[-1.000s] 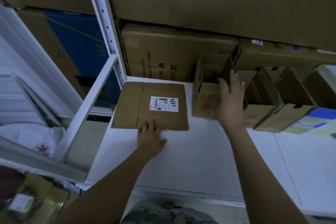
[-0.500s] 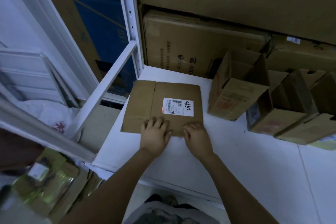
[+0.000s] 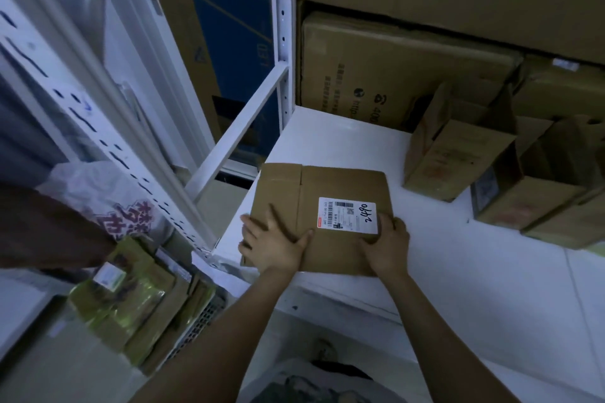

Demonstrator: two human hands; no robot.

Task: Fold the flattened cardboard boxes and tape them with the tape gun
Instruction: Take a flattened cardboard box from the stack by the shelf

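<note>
Cardboard box [image 3: 330, 186], flattened, lies on the white desk [image 3: 458, 271] at its near left corner, with the white shipping label [image 3: 347, 215] face up and "2490" handwritten beside the barcode. Shows one fold line running front to back, left of the label.

Left hand [image 3: 276, 244] rests palm down on the box's near left corner, fingers spread straight toward the left edge, thumb stretched out across the top toward the label. Presses rather than grips, as far as can be seen.

Right hand [image 3: 388, 245] sits at the box's near right corner, just below the label, thumb on top and fingers bent over the right edge, holding that edge.

Right of the box and a little behind it, apart from it: folded brown boxes [image 3: 458, 157] with flaps open, standing side by side in a row. Behind the box, against the back: large brown cartons [image 3: 393, 69], stacked. Behind the box's left corner: white rack upright [image 3: 282, 26] with a slanting brace. Left of the box, off the desk and lower down: white bag with red print [image 3: 108, 203] and green packets [image 3: 121, 301].
</note>
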